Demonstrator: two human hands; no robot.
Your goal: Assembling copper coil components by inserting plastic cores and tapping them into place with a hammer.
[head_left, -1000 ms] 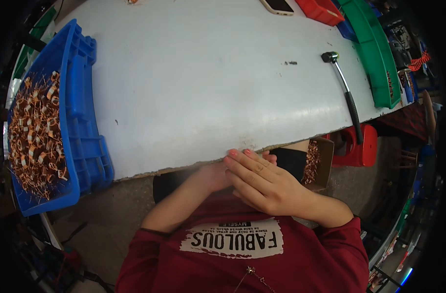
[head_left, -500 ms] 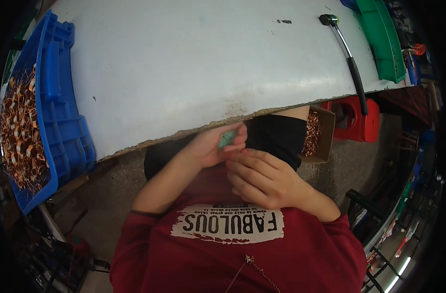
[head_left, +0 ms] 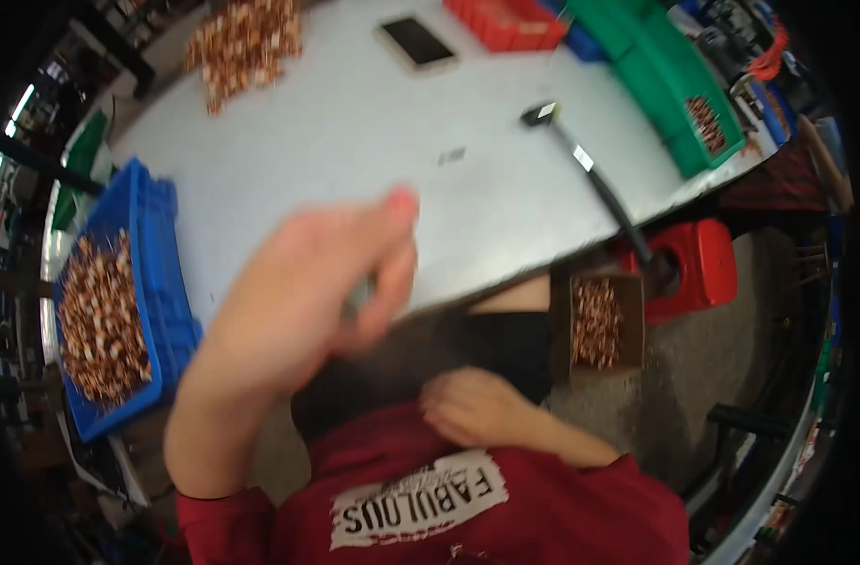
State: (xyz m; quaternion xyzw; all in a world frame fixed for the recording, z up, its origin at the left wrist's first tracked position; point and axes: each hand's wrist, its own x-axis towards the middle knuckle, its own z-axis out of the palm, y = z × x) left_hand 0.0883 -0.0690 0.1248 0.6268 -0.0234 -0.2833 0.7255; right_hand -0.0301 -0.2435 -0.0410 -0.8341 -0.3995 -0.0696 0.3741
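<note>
Blue crate (head_left: 162, 282): left of the left hand, heaped with small copper-coloured parts (head_left: 100, 325).
Loose pile (head_left: 246, 47): more such parts, beyond the left hand on the white table (head_left: 477, 235).
Left hand (head_left: 312, 278): raised above the near table edge, blurred, fingers curled with the thumb uppermost.
Pale-green piece (head_left: 359, 295): inside the left hand's curl, only a sliver showing; its shape cannot be told.
Carrying: best done, I judge, with the fingers wrapped fully round the piece and the wrist high enough to clear the table edge.
Phone (head_left: 418, 42): on the table, beyond the left hand.
Right hand (head_left: 477, 407): low by the lap, fingers bent; whether it grips anything cannot be told. Resting it there seems sensible, leaving the other hand room.
Red bin (head_left: 515, 28): far beyond the right hand.
Hammer (head_left: 600, 184): right of the left hand, its dark handle jutting past the table edge; a sleeve could catch it.
Cardboard box (head_left: 634, 325): right of the right hand, holding copper-coloured bits.
Green tray (head_left: 642, 80): beyond the right hand, further right.
Red stool (head_left: 711, 268): rightmost, past the box.
</note>
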